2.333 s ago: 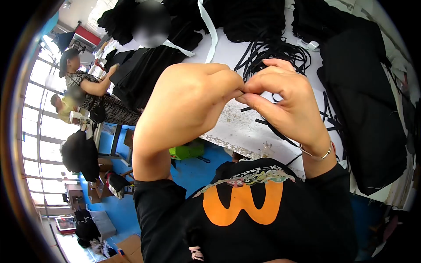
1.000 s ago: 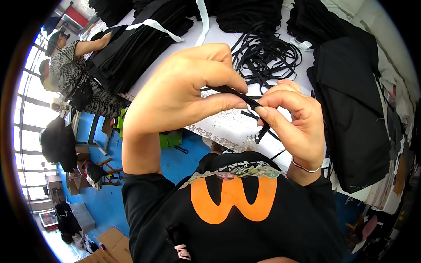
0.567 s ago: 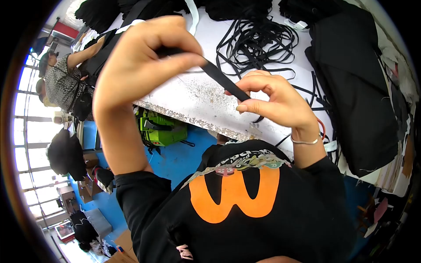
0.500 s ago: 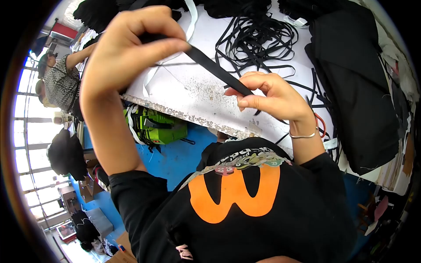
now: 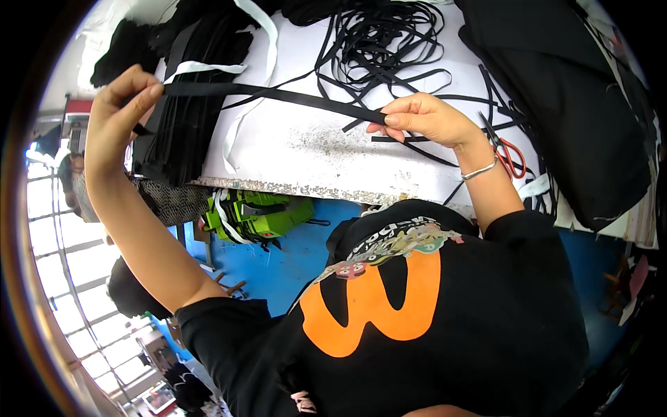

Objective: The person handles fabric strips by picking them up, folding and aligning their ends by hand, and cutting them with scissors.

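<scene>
A black flat strap (image 5: 278, 95) is stretched almost level above the table, drooping slightly toward the right. Its left end is pinched between thumb and fingers of my left hand (image 5: 114, 118), raised at the far left. My right hand (image 5: 429, 119), closed, grips the strap's other end over the table's middle. Behind the strap lies a tangled pile of narrow black straps (image 5: 389, 42). Cut black strips are scattered around my right wrist, where red-handled scissors (image 5: 511, 160) rest.
A stack of black fabric strips (image 5: 187, 104) sits on the white table (image 5: 299, 160) at left, near white ribbons (image 5: 267, 42). Black folded cloth (image 5: 563, 97) covers the right side. A green box-like item (image 5: 267, 214) stands below the table edge. Another person's patterned clothing (image 5: 167, 200) shows left.
My left hand has moved outward to the left, so a much longer length of strap spans both hands. My right hand has shifted slightly up. The scissors now show more fully.
</scene>
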Available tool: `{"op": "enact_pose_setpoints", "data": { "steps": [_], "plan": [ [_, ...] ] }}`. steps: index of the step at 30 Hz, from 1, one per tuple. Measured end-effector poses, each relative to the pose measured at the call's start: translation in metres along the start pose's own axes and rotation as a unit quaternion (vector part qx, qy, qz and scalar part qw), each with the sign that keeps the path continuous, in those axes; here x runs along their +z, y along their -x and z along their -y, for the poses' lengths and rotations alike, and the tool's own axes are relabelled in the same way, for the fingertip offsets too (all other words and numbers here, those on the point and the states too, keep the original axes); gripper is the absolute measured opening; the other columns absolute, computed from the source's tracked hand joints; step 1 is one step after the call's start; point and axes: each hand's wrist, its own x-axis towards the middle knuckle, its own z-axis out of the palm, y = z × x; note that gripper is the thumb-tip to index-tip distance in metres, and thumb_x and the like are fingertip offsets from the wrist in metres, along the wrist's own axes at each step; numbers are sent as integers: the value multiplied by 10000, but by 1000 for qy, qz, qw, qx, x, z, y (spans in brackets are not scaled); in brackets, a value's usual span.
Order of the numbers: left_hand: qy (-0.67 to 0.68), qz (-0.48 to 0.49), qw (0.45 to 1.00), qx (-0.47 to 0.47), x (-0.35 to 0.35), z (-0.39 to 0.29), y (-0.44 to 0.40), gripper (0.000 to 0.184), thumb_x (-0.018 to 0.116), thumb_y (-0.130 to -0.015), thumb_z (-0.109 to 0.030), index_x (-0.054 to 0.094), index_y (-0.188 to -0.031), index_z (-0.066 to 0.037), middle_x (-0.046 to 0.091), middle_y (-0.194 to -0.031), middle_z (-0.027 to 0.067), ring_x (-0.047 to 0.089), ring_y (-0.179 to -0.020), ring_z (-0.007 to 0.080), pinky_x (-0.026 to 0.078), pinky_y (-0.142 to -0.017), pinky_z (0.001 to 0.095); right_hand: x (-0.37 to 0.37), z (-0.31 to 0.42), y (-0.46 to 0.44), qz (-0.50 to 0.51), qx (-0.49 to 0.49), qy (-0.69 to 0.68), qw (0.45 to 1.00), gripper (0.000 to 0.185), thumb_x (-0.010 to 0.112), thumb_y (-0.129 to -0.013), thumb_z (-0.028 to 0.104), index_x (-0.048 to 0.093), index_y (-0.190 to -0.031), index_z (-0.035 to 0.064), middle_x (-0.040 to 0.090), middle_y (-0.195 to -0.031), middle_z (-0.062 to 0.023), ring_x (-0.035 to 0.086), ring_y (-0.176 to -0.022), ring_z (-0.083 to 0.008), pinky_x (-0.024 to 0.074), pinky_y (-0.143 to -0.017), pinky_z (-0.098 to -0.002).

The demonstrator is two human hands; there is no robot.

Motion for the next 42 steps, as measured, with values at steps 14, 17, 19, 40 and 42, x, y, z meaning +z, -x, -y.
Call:
{"op": "enact_pose_setpoints", "data": {
  "steps": [14, 17, 19, 40, 42],
  "plan": [
    [32, -2, 997, -71, -1, 38, -4, 123, 711, -816, -131, 641, -785, -35, 426, -707, -69, 360, -659, 34, 256, -613, 197, -31, -11, 21, -68, 36, -3, 997, 254, 600, -911, 234, 672, -774, 33, 629, -667, -16, 644, -976, -173, 433, -921, -298],
    [40, -5, 994, -102, -9, 53, -5, 99, 715, -815, -125, 661, -805, -42, 444, -708, -77, 374, -660, 27, 262, -613, 196, -40, -16, 26, -87, 68, 29, 994, 235, 630, -884, 236, 681, -799, 23, 635, -662, -22, 645, -910, -165, 437, -912, -297],
    [26, -12, 994, -103, -10, 57, -4, 101, 716, -815, -126, 663, -807, -41, 444, -703, -80, 375, -657, 28, 265, -618, 197, -43, -18, 30, -104, 68, 21, 992, 220, 653, -858, 233, 688, -817, 19, 643, -664, -25, 640, -846, -154, 439, -902, -298],
    [-18, -52, 993, -105, -9, 87, 19, 106, 685, -838, -115, 628, -806, -32, 461, -700, -92, 359, -643, 7, 257, -588, 181, -10, 18, 84, -301, 14, 23, 953, 68, 633, -824, -5, 642, -884, -35, 685, -813, -105, 701, -833, -196, 518, -697, -215],
    [5, -65, 995, -80, -9, 105, 22, 86, 682, -832, -75, 617, -797, -29, 464, -702, -96, 346, -618, 9, 251, -574, 178, 1, 35, 91, -309, -19, 64, 949, 122, 649, -833, 71, 656, -895, -33, 715, -813, -103, 659, -772, -107, 491, -722, -214]
  ]
}}
